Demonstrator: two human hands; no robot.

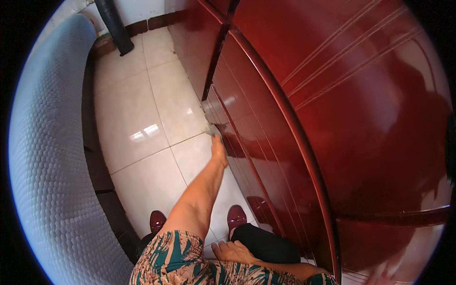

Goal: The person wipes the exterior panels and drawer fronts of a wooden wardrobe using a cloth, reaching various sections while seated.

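My left hand (219,151) stretches far forward and down to the foot of a glossy dark red cabinet (266,128). Its fingers are closed on a small grey cloth (214,129), pressed where the cabinet's base meets the floor tiles. Most of the cloth is hidden by the hand. Close to my body, my right hand (235,251) rests by my right knee, its fingers lying flat and holding nothing that I can see.
Pale glossy tiles (137,128) cover the narrow floor between the cabinet and a bed with a light blue, textured mattress (57,156) on the left. A dark pipe-like post (114,28) stands near the far wall. My dark red shoes (236,216) are on the tiles.
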